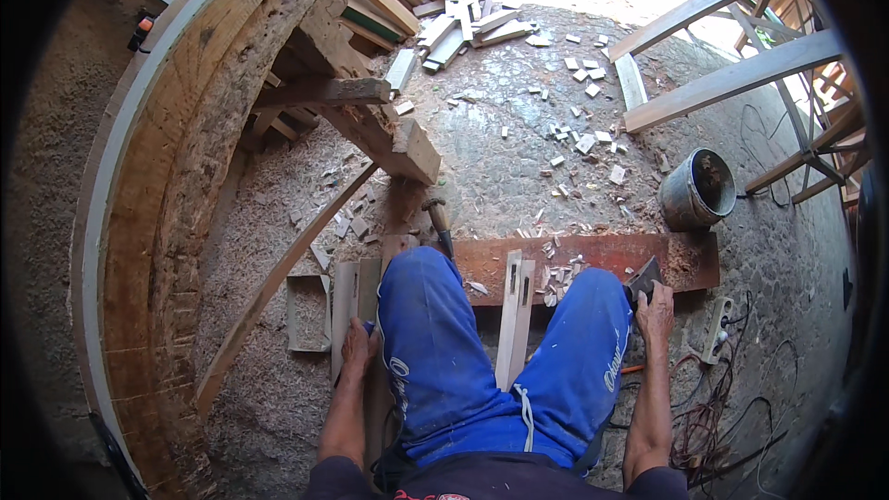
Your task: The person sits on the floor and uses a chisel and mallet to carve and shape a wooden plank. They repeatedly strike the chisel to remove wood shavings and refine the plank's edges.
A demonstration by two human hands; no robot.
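My right hand (656,313) is closed on a dark, flat-faced block-like tool (645,276) beside my right knee; its handle is hidden. Beside my left thigh, my left hand (357,348) curls its fingers against a pale wooden piece (345,298), and something small and blue shows at the fingertips. Between my legs lean two pale wooden pieces (515,319) with dark slots cut near their upper ends. A chisel (440,224) with a wooden handle stands blade down by my left knee, near a reddish-brown plank (593,250) strewn with chips.
A large curved timber slab (139,222) rises at the left, with a rough beam (407,153) jutting from its side. Metal bucket (696,193), power strip (717,329) and tangled cables (713,421) lie right. Wood offcuts (463,32) and wooden frames (732,83) stand farther off.
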